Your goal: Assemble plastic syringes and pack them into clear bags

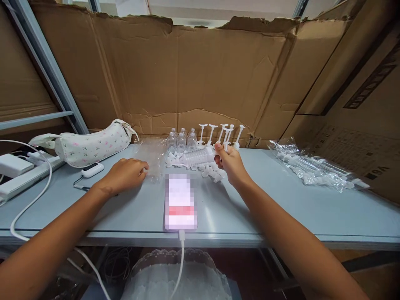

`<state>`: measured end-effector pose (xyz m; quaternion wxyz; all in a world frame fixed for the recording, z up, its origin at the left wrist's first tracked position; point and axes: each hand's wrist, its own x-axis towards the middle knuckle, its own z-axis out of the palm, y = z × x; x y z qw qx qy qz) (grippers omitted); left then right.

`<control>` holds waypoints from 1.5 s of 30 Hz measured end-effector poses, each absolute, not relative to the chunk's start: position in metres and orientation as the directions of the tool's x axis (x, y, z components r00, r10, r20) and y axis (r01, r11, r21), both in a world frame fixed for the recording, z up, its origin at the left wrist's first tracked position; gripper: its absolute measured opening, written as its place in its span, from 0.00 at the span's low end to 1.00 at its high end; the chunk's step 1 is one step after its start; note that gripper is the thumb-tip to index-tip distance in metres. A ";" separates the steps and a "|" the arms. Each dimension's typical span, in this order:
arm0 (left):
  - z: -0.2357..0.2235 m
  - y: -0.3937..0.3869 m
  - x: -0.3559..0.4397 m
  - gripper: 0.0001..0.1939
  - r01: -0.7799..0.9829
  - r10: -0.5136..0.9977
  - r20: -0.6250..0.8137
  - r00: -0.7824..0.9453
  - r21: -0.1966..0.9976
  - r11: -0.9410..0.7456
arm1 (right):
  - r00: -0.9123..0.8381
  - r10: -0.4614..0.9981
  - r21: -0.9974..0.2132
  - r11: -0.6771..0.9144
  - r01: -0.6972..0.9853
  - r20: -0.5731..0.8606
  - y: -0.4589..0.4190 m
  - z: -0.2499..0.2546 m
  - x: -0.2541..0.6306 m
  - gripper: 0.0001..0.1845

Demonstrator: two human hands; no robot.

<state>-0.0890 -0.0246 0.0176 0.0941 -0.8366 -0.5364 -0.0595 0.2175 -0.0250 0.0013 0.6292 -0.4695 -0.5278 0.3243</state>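
Note:
My right hand (230, 163) is closed round one end of a clear ribbed plastic tube (197, 156), held sideways just above the table. Below it lie several small white caps (208, 171). Behind stand several clear little bottles (181, 141) and a row of white T-shaped plungers (218, 132). My left hand (125, 174) rests palm down on the table, fingers curled, its fingertips touching the edge of a clear plastic bag (152, 156). What it holds, if anything, is hidden.
A phone (180, 202) lies near the front edge of the grey table (281, 208), plugged into a white cable. A floral pouch (90, 146), a white device and a power strip (18, 175) sit left. Bagged plastic parts (315, 168) lie right. Cardboard walls stand behind.

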 end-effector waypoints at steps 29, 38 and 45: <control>0.009 -0.054 -0.111 0.19 0.905 0.797 0.442 0.413 -0.102 -0.412 | 0.181 0.918 -0.935 0.351 0.050 0.354 -0.028 0.002 0.214 0.27; 0.021 -0.077 -0.113 0.09 0.873 0.743 0.476 0.471 -0.371 -0.316 | 0.174 0.910 -0.926 0.372 0.057 0.377 -0.027 0.002 0.215 0.28; 0.014 -0.104 -0.114 0.16 0.865 0.665 0.626 0.408 -0.497 -0.063 | 0.173 0.904 -0.920 0.387 0.062 0.391 -0.028 0.002 0.214 0.28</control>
